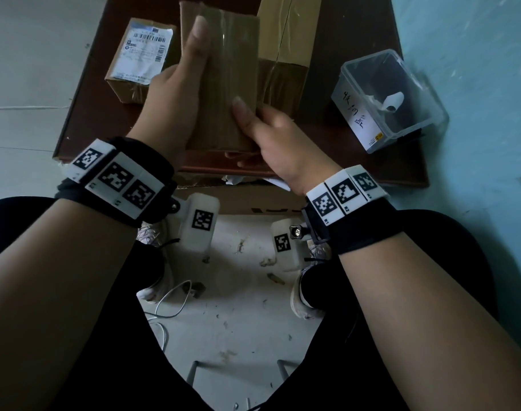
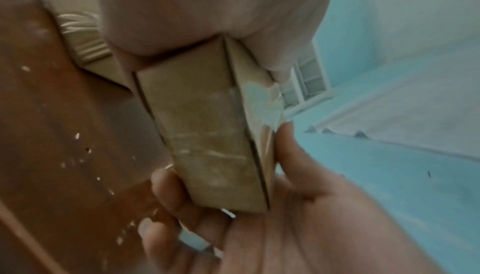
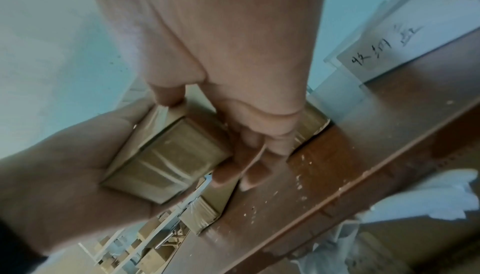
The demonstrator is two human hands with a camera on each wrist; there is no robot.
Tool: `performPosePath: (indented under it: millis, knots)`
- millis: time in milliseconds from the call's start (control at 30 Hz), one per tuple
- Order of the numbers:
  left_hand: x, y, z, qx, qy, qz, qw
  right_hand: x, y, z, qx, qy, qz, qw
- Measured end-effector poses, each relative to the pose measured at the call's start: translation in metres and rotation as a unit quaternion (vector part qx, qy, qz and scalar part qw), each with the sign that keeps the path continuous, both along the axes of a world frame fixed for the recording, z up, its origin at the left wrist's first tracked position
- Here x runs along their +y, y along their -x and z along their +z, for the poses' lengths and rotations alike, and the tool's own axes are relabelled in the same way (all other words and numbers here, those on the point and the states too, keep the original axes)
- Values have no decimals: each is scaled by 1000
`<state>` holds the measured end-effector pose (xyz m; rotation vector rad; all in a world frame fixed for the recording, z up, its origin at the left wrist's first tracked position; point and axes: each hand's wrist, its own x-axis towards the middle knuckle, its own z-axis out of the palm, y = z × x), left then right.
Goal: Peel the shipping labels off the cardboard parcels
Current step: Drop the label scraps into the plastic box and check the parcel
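I hold a small brown taped cardboard parcel (image 1: 229,69) up over the brown table (image 1: 357,40) with both hands. My left hand (image 1: 182,84) grips its left side, thumb flat on the top face. My right hand (image 1: 262,132) grips the near right corner, thumb on top and fingers curled underneath. No label shows on the face turned to me. In the left wrist view the parcel (image 2: 207,134) has a pale patch on its side face. In the right wrist view it (image 3: 168,155) lies in my left palm. A second parcel (image 1: 143,54) with a white shipping label (image 1: 146,51) lies at the table's left.
A larger taped cardboard box (image 1: 286,46) stands behind the held parcel. At the table's right sits a clear plastic container (image 1: 401,120) holding a crumpled white scrap. Below the table's near edge is an open carton (image 1: 253,197) with white paper scraps. A white cable (image 1: 173,301) lies on the floor.
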<state>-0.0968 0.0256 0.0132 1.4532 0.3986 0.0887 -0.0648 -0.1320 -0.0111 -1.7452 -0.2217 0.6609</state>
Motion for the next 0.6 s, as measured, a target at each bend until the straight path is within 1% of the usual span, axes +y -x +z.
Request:
performPosePath:
  millis: [67, 133, 167, 200, 233, 267, 367, 433, 533, 600]
  knots:
    - [-1, 1, -3, -29, -59, -30, 997, 2, -1, -1, 7, -13, -29, 999]
    - [-3, 3, -9, -76, -107, -85, 988, 1, -1, 1, 27, -52, -83, 995]
    - [-4, 5, -11, -86, -112, -119, 983, -2, -2, 1, 40, -73, -108, 991]
    - [-5, 7, -13, -87, -105, -142, 980, -4, -2, 3, 49, -89, -115, 988]
    - [-7, 7, -12, -84, -94, -149, 981, -6, -2, 5, 47, -91, -117, 988]
    - [-8, 6, -12, -75, -81, -136, 984, -6, -4, 5, 44, -82, -115, 989]
    - [-12, 3, -9, -33, -8, -40, 999, -3, -4, -1, 4, -34, -74, 997]
    - [-10, 2, -9, -18, 38, -2, 999, -1, -2, -6, -5, -38, -53, 998]
    - [-9, 4, -7, -11, 57, 11, 998, -1, 0, -8, 9, -62, -29, 998]
    - [-14, 4, -6, -22, 48, -18, 998, 0, 1, -2, 35, -77, -51, 995]
